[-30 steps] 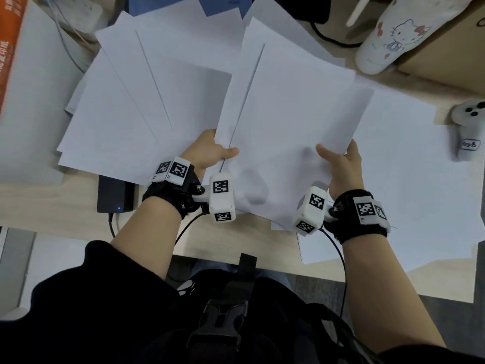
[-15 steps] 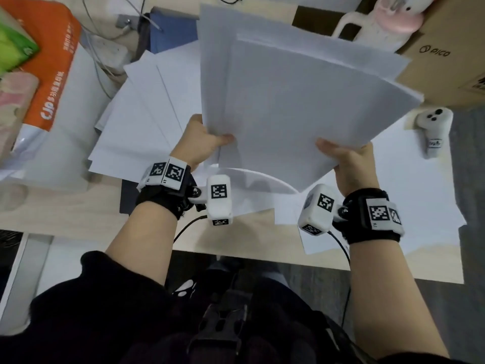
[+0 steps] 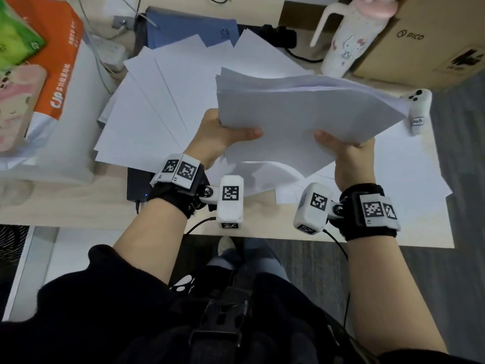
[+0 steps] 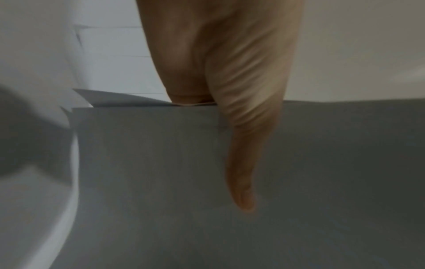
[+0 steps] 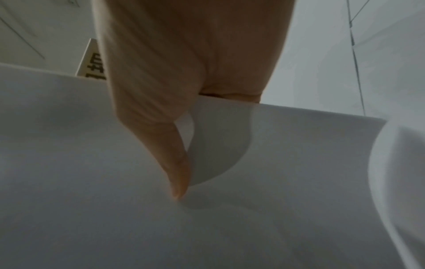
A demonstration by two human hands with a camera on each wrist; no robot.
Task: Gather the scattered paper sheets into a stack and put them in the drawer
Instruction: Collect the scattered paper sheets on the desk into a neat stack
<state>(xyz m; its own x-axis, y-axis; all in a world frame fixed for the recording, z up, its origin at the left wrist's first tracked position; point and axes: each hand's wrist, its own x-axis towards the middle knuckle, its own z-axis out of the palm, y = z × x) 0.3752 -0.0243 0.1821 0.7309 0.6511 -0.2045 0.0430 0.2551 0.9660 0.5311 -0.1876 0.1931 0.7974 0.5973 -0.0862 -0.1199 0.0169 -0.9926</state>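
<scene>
left hand (image 3: 223,135): grips the near left edge of the paper stack (image 3: 301,119), thumb on top, fingers hidden beneath
right hand (image 3: 349,156): grips the near right edge of the same stack, thumb pressed on the top sheet
paper stack: held clear above the desk (image 3: 65,206), far edge fanned and slightly curved
loose sheets (image 3: 157,111): spread flat on the desk under and left of the stack
drawer: cannot tell where
white bottle (image 3: 349,38): upright beyond the stack, beside a cardboard box (image 3: 433,43)

"PICO" on cardboard box (image 3: 430,40), "CJP" on orange paper pack (image 3: 61,74) (smaller print unreadable)
</scene>
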